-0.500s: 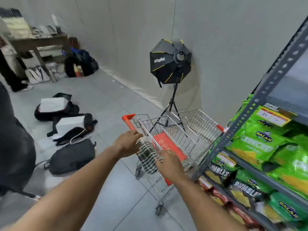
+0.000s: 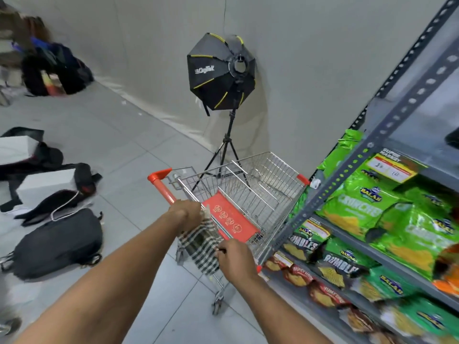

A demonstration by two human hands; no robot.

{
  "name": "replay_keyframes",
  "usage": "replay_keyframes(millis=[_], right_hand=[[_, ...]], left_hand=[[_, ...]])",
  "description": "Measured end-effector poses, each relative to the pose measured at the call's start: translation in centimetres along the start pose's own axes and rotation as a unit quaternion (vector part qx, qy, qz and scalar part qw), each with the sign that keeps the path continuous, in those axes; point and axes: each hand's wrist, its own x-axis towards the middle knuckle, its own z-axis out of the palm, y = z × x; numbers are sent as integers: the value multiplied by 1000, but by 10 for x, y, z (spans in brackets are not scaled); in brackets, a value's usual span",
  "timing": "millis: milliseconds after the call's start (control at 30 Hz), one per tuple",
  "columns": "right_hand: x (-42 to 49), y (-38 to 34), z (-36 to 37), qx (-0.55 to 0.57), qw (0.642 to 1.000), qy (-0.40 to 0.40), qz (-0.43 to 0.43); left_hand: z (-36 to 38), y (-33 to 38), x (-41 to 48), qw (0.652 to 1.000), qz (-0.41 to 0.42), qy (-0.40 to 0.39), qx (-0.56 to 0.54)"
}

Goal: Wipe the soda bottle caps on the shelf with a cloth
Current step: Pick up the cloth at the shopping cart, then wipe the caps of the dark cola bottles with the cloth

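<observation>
Both hands are sitting at the cart handle (image 2: 162, 188), and the wiping is not yet starting. The left hand (image 2: 185, 212) is pinching the top of the checked cloth (image 2: 200, 244) at the bar; the right hand (image 2: 236, 258) is closing its grip on the cloth's lower edge. The shelf (image 2: 387, 135) on the right is showing only snack bags (image 2: 357, 207) (no soda bottle caps are in view). Every cap is seemingly waiting.

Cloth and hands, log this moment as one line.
left hand: grips checked cloth at cart handle | right hand: holds cloth's lower edge | soda bottles: none visible
</observation>
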Motion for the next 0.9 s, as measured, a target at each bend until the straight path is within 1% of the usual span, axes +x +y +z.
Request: replay_keyframes(millis=[67,133,233,300,367,400,467,533,600,633,700,767,900], right_hand=[[-1,2,-4,6,1000,13,4],[-2,8,-7,21,999,25,0],[-11,16,-23,79,995,57,-6],[-20,22,-41,130,986,98,-27],[-29,24,-63,180,970,158,-40],[-35,26,-76,206,957,201,-44],[-51,33,-106,231,919,314,-64],[-64,41,-132,217,879,414,-91],[-78,50,-157,205,846,480,-105],[-85,56,-168,197,831,509,-109],[-101,70,-192,181,803,558,-106],[-120,92,-213,179,780,592,-95],[-154,132,-243,180,752,629,-79]], left_hand=[[0,2,3,996,5,18,-83],[-3,6,-2,986,36,46,-157],[-23,20,-17,951,98,85,-279],[-46,36,-29,920,136,61,-361],[-70,52,-41,879,161,17,-449],[-82,64,-48,859,172,-2,-482],[-107,95,-62,829,206,-29,-519],[-129,127,-75,799,243,-54,-547],[-146,159,-84,765,277,-85,-576],[-153,176,-88,755,292,-98,-580],[-165,212,-95,732,328,-127,-583],[-171,255,-103,717,362,-160,-573],[-174,324,-116,689,427,-195,-552]])
